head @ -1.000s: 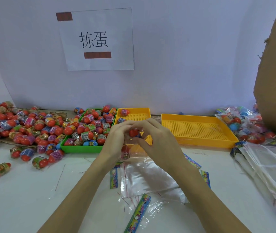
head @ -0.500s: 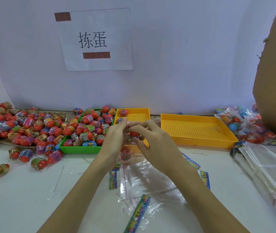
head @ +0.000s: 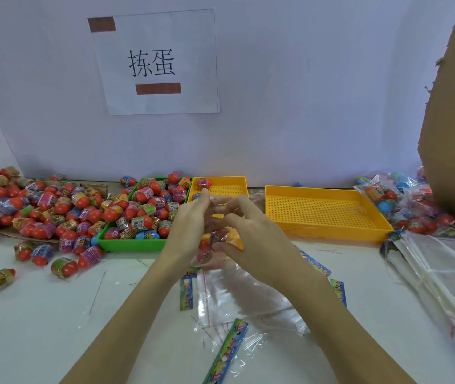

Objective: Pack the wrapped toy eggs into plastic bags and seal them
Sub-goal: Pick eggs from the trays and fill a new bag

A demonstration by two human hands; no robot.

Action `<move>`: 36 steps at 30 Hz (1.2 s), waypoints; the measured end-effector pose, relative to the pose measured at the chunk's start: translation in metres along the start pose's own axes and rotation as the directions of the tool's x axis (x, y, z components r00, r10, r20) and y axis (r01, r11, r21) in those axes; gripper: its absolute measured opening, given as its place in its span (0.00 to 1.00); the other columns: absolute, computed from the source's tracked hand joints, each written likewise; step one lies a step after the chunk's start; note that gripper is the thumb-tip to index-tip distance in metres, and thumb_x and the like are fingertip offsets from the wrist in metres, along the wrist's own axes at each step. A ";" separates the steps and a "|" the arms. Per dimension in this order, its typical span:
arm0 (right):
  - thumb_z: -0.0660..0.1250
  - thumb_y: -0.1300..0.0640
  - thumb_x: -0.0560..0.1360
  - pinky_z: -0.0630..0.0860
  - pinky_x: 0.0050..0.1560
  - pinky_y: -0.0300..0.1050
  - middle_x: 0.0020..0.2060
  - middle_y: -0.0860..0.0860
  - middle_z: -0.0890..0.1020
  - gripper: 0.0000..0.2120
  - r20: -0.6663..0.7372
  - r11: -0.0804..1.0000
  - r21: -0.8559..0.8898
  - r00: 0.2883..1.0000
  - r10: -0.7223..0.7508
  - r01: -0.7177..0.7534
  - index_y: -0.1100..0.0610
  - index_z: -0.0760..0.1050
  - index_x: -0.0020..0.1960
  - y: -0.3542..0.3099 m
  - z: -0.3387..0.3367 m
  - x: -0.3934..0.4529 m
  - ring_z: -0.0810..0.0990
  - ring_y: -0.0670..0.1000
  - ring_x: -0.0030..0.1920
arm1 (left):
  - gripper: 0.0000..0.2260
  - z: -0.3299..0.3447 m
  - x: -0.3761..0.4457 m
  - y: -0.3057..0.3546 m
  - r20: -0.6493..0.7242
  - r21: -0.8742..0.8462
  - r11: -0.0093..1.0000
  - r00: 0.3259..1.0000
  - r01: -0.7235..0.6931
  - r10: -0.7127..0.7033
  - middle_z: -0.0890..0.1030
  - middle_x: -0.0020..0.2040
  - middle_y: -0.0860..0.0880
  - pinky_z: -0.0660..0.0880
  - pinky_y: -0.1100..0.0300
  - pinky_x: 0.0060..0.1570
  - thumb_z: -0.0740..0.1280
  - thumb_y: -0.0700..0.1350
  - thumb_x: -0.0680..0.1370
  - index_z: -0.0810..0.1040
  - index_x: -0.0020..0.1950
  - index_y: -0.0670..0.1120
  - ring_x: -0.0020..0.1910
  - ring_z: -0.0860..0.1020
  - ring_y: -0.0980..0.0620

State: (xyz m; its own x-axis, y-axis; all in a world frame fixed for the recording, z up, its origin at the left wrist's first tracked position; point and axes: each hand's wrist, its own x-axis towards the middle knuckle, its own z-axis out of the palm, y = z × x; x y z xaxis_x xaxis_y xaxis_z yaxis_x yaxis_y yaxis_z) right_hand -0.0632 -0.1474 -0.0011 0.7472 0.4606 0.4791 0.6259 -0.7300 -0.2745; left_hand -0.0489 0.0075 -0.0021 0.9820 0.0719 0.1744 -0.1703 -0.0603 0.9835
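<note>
Spare bags: flat on the table, nearest, under both forearms.
Left hand: fingers pinching the left edge of the held bag.
Right hand: fingers curled onto the same bag's mouth, thumb low on its side.
Held bag: clear, raised between the hands above the table, eggs inside at the bottom.
Green tray: left of the hands, heaped with wrapped eggs.
Loose eggs: spread further left.
Yellow tray: right, beyond the hands.
Filled bags: far right.
</note>
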 end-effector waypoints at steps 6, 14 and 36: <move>0.73 0.60 0.78 0.76 0.57 0.47 0.57 0.50 0.80 0.06 -0.100 0.999 0.034 0.995 -0.026 0.029 0.58 0.82 0.55 -0.001 -0.004 0.001 0.77 0.51 0.58 | 0.26 0.001 0.001 0.001 0.084 0.014 1.000 0.996 -0.016 0.015 0.89 0.52 0.48 0.84 0.57 0.54 0.52 0.62 0.87 0.85 0.63 0.49 0.52 0.87 0.51; 0.73 0.63 0.77 0.74 0.51 0.44 0.46 0.46 0.83 0.03 -0.362 0.994 0.106 0.930 0.056 -0.019 0.57 0.81 0.49 0.017 -0.019 0.001 0.76 0.50 0.51 | 0.22 -0.009 -0.002 -0.002 0.341 0.182 0.978 0.940 -0.099 0.031 0.87 0.51 0.56 0.81 0.65 0.51 0.78 0.57 0.76 0.79 0.69 0.57 0.49 0.86 0.57; 0.73 0.55 0.79 0.74 0.55 0.36 0.57 0.40 0.79 0.16 -0.515 0.933 0.340 0.807 0.290 -0.119 0.53 0.76 0.65 0.017 -0.016 0.004 0.76 0.44 0.59 | 0.16 -0.005 -0.001 -0.006 0.127 -0.058 0.998 0.992 0.002 0.006 0.88 0.54 0.42 0.84 0.47 0.58 0.79 0.43 0.76 0.83 0.63 0.50 0.51 0.88 0.43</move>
State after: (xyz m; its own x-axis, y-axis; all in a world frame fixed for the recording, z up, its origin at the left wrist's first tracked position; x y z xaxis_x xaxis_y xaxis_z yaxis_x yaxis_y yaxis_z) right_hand -0.0531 -0.1661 0.0091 0.6695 -0.0999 0.7361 0.5712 -0.5643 -0.5961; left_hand -0.0490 0.0124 -0.0078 0.9834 -0.0559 0.1726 -0.1730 -0.0024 0.9849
